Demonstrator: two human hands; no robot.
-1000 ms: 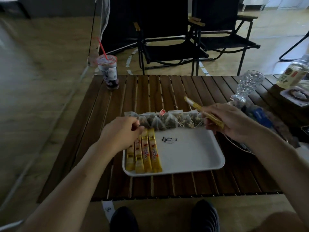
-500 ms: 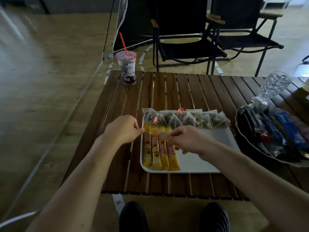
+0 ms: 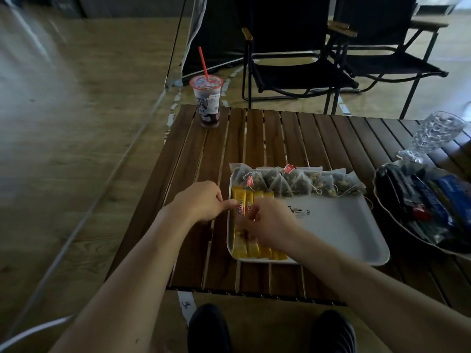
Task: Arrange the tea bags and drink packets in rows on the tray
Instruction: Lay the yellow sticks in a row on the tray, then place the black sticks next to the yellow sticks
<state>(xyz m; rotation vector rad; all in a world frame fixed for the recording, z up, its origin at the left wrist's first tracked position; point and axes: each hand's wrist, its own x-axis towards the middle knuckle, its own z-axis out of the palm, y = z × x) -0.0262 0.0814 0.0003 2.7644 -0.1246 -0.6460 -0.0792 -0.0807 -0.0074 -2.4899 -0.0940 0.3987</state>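
Note:
A white tray [image 3: 344, 230] lies on the slatted wooden table [image 3: 280, 138]. Several pyramid tea bags [image 3: 298, 183] form a row along its far edge. Several yellow drink packets [image 3: 251, 197] lie side by side at the tray's left end. My right hand [image 3: 270, 225] is over these packets, fingers curled down on one of them and hiding their middles. My left hand [image 3: 201, 202] rests at the tray's left rim, fingers curled, thumb tip touching the leftmost packet. The right half of the tray is bare.
A dark bowl [image 3: 397, 225] with blue and black packets sits right of the tray, with a clear glass goblet [image 3: 433, 133] behind it. A plastic cup with a red straw [image 3: 207, 103] stands at the far left corner. Black folding chairs [image 3: 300, 75] stand beyond the table.
My right hand brought a yellow packet from the right side over to the yellow row and lowered it there. My left hand stayed at the tray's left edge.

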